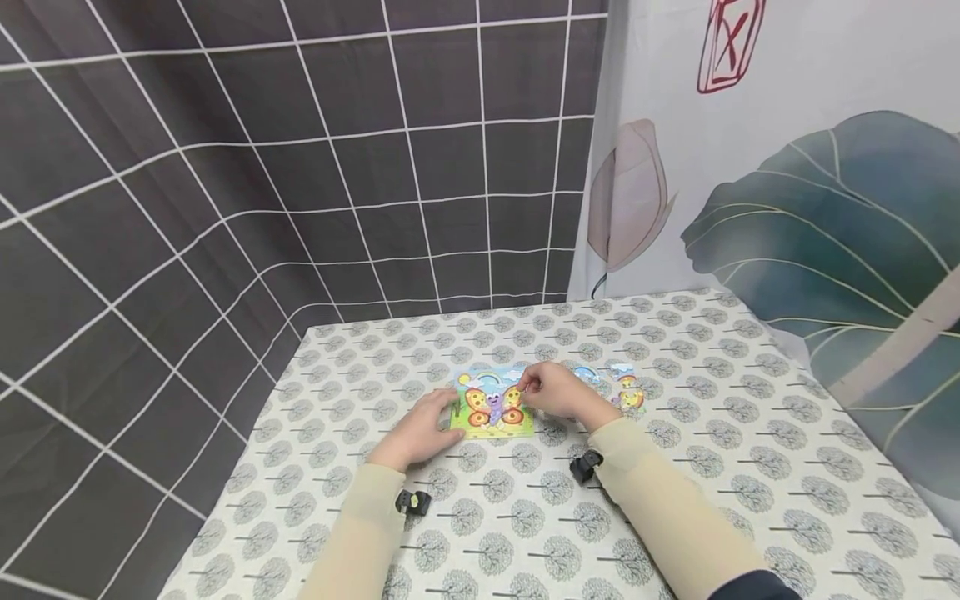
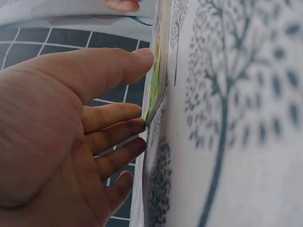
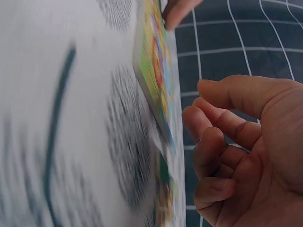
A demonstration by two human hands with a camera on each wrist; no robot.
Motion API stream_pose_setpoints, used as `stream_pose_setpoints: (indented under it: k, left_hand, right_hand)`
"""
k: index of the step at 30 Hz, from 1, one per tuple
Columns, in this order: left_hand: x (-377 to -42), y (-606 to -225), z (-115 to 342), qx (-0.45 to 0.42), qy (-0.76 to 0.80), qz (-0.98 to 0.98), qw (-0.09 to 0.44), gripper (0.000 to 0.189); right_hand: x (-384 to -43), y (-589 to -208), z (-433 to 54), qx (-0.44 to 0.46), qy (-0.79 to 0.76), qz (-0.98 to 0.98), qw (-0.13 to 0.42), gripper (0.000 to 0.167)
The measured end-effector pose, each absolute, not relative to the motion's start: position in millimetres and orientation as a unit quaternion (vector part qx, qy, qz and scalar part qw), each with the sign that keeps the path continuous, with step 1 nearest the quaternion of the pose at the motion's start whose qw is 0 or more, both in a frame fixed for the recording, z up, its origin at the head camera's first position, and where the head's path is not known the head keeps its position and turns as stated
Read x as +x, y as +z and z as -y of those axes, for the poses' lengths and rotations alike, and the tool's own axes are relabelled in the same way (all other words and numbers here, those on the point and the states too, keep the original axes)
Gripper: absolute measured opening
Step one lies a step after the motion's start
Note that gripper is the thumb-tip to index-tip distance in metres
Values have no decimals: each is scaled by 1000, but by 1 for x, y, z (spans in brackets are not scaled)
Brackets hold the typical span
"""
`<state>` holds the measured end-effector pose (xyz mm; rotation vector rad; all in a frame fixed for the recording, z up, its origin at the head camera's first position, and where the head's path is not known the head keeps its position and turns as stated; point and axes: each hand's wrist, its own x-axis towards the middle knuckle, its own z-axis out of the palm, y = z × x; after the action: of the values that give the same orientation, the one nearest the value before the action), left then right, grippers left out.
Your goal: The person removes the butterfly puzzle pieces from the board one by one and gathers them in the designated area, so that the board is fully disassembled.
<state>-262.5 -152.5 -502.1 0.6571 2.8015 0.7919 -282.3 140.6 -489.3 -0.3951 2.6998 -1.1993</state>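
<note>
A butterfly picture puzzle (image 1: 495, 428) with a purple body, orange wings and green ground lies flat on the cloth. My left hand (image 1: 426, 427) rests at its left side, fingers extended and fingertips right at the board's edge, as the left wrist view shows, with the thumb (image 2: 128, 66) along the near side. My right hand (image 1: 553, 390) is over the puzzle's right edge, fingers loosely curled. In the right wrist view, its thumb (image 3: 227, 93) and index finger stand close together with nothing visible between them.
To the right of the puzzle lie loose colourful pieces (image 1: 630, 398), with a blue-and-white rainbow piece (image 1: 587, 374) partly behind my right hand. The table wears a tree-print cloth (image 1: 525, 533). A dark gridded curtain (image 1: 442, 167) hangs behind, and a white leaf-print curtain (image 1: 840, 217) to the right.
</note>
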Motion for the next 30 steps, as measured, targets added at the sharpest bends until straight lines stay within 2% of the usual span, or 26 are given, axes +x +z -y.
stream_pose_setpoints:
  k: [9,22,30]
  left_hand:
    - [-266,-508,158,225,274,-932,80,69]
    - [-268,-506,159,221,288,-928,85,68]
    - [-268,-508,159,219,292,-927,84,67]
  right_hand:
    - [-280,-494,-104,-162,-382,-904,106,12]
    - [-278,-497,-70,-188,-345,-914,101,23]
    - [-279,-501,-62,-162,-329,-925,103,21]
